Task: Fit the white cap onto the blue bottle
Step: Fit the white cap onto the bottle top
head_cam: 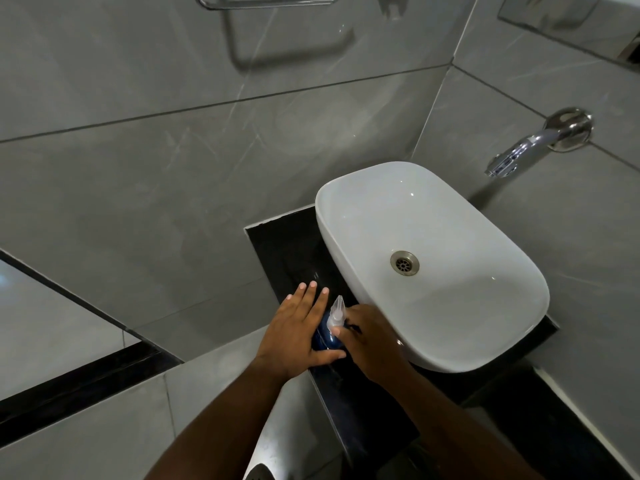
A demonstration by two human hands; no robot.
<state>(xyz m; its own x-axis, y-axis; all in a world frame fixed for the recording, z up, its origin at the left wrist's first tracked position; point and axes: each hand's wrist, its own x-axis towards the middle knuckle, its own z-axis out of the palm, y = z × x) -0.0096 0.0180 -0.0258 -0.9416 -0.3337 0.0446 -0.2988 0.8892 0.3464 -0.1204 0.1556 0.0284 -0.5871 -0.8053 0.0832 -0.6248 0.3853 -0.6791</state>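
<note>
The blue bottle stands on the black counter, just left of the basin, mostly hidden between my hands. A white, translucent pointed cap sits at its top. My left hand rests flat against the bottle's left side with fingers stretched forward and the thumb under its base. My right hand curls around the bottle's neck from the right, with a fingertip on the cap's lower rim. Whether the cap is seated on the neck is hidden.
A white oval basin with a metal drain takes up the counter's right part. A chrome spout juts from the grey tiled wall. A towel ring hangs above.
</note>
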